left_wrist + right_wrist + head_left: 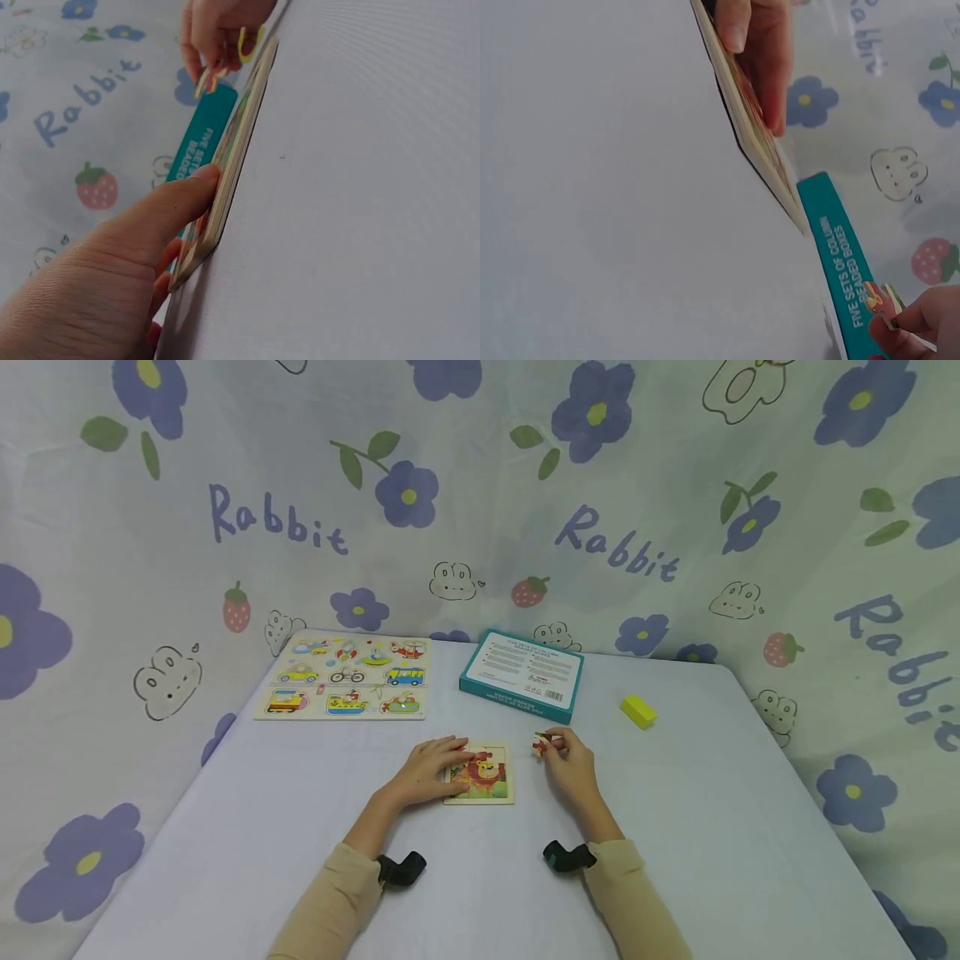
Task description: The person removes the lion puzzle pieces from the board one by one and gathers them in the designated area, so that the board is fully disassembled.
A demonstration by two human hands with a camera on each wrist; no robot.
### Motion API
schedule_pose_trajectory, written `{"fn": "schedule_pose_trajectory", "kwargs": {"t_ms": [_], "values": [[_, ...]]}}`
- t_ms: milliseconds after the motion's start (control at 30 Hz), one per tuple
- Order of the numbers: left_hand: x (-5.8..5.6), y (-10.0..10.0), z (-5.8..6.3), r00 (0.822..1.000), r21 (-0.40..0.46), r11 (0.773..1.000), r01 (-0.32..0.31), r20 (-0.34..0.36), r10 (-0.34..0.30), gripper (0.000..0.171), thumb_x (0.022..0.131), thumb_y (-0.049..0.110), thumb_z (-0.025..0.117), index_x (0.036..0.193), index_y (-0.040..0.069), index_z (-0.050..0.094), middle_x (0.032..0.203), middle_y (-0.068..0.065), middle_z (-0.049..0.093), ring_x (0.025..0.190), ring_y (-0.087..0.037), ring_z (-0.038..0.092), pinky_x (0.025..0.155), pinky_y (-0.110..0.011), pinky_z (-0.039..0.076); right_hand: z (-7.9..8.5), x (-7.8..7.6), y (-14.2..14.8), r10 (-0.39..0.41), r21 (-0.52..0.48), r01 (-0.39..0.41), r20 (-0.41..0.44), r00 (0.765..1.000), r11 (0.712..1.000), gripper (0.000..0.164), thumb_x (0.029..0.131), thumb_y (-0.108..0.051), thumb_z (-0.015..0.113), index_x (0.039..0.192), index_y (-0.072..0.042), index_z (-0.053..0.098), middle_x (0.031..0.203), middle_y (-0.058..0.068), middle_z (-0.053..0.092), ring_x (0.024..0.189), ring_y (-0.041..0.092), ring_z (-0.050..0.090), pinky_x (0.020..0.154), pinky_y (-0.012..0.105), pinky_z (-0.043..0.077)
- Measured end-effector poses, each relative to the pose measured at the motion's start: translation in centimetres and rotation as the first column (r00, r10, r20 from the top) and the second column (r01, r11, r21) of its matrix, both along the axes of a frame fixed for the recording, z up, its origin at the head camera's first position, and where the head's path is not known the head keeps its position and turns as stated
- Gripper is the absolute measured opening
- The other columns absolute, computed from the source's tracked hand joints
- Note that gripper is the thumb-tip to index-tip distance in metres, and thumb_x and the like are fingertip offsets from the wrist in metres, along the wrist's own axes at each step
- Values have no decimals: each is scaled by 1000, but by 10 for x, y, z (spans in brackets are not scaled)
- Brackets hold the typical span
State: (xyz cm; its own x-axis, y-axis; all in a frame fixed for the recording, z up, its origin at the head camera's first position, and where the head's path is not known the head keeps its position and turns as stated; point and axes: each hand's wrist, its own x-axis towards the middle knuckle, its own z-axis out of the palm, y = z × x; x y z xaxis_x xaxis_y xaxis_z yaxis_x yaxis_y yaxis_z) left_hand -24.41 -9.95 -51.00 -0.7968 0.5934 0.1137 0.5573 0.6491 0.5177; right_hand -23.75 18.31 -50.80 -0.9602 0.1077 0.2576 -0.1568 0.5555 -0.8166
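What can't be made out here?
Head: left part of the lion puzzle, covered by the left hand.
Head: design on the puzzle piece, too small.
Head: fine print on the teal box, too small.
Right wrist: rest of the right hand, cut off by the edge.

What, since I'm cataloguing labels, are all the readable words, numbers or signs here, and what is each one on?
"Rabbit": flowered cloth, three times in the head view.
"FIVE SETS OF COLUMN BEADED BOXES": side of the teal box.
Too small to read: print on its white panel, beside the barcode.
None legible: lion puzzle, vehicle board.
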Motion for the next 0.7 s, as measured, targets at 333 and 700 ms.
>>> {"fn": "schedule_pose_trajectory", "kwargs": {"t_ms": [333, 700], "values": [[1, -1, 1, 1000, -2, 1000, 4, -1, -4, 58, 81, 48, 64, 130, 21, 53, 143, -1, 37, 134, -24, 24, 104, -49, 18, 3, 1, 39, -80, 62, 75, 79, 994, 995, 22, 86, -6, 54, 107, -9, 60, 85, 10, 62, 71, 20, 49, 56, 28, 37], [-1, -1, -2, 1000, -5, 1000, 1, -12, -1, 58, 81, 51, 62, 130, 21, 53, 143, 1, 37, 134, -23, 24, 105, -48, 18, 2, 2, 59, -137, 146, 136, -1, 991, 980, 25, 85, -6, 54, 107, -5, 64, 82, 14, 62, 76, 27, 50, 67, 37, 39]]}}
